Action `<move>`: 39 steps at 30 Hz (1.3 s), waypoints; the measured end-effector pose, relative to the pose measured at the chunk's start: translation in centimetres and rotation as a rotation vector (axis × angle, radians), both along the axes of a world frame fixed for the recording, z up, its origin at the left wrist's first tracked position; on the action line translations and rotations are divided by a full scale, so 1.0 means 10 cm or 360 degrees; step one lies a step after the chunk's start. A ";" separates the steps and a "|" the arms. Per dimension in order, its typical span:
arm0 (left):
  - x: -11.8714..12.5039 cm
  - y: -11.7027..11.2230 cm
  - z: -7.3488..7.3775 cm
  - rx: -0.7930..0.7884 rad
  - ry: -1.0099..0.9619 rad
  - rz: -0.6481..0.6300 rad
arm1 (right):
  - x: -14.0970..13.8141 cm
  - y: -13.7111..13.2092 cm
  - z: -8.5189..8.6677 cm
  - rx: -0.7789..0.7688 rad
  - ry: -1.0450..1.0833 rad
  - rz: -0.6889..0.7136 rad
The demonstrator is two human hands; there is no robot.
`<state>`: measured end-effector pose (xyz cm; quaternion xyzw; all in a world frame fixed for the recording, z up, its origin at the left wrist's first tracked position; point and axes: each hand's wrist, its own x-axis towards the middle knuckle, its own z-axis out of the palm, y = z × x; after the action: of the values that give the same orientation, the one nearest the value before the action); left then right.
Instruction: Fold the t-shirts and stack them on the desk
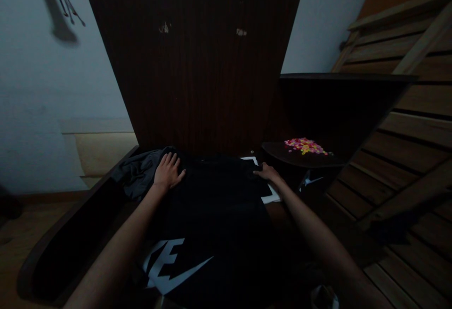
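Observation:
A black garment (219, 191) lies spread over the dark table, its details hard to make out in the dim light. White lettering and a swoosh logo (176, 266) show on black cloth at the near end. My left hand (167, 171) rests on the garment's far left part with fingers apart, beside a crumpled dark grey cloth (137, 172). At the far right edge, my right hand (269, 173) has fingers and thumb closed on the black fabric. A white piece with straight edges (271, 197) sticks out from beneath the fabric there.
A tall dark wooden panel (208, 64) stands behind the table. On a low shelf (300, 159) at right lies a heap of pink, red and yellow small pieces (306, 146). Wooden slats (416, 130) rise at far right. A raised dark edge (67, 224) borders the left.

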<state>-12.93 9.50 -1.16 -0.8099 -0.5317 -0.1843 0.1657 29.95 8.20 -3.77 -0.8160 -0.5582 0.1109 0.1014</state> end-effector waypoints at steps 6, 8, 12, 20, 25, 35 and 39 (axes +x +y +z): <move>-0.01 0.01 -0.02 -0.0012 0.0130 0.0072 | 0.07 0.06 0.10 -0.0009 0.0154 -0.0096; -0.01 0.02 -0.02 -0.0012 0.0141 0.0073 | 0.06 0.06 0.15 0.0015 0.0122 -0.0077; 0.00 0.02 -0.02 -0.0021 0.0179 0.0075 | -0.02 0.03 0.27 0.0143 0.0009 -0.0008; 0.02 0.02 0.00 -0.0060 0.0156 0.0076 | -0.54 -0.06 0.60 0.0671 0.0120 0.0390; 0.00 0.04 -0.02 -0.0053 0.0146 0.0065 | -0.73 -0.20 0.47 0.0507 0.0826 0.0839; 0.01 0.01 -0.01 -0.0039 0.0129 0.0049 | -0.68 -0.68 0.17 0.0214 0.0001 0.1018; 0.01 0.02 -0.01 -0.0041 0.0176 0.0071 | -0.64 -0.73 0.16 0.0236 -0.0121 0.1116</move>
<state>-12.82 9.70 -1.26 -0.8088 -0.5419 -0.1287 0.1887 23.55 0.87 -2.15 -0.5689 -0.8141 0.0678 0.0953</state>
